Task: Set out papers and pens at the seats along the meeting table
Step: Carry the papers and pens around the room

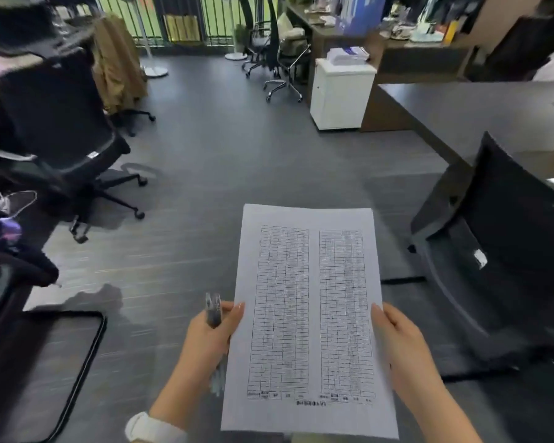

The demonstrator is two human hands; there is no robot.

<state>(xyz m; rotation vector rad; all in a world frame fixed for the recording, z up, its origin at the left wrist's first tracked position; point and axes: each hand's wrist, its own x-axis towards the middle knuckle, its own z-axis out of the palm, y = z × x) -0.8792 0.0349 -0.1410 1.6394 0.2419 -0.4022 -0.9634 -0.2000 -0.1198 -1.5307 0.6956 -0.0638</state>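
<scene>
- Far left: black office chair (61, 129) on the grey floor (205, 161).
- Left hand (211, 340) curled round pens (213, 310), thumb pinching the papers (307, 318) at their left edge.
- Right hand (400, 343) gripping the papers' right edge, held over the floor.
- Far right: dark bench (480, 113) behind another black chair (509, 238).

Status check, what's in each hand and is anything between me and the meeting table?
Left hand grips pens and pinches papers. Right hand holds their other edge. Meeting table ahead right, black chair at its near side.
</scene>
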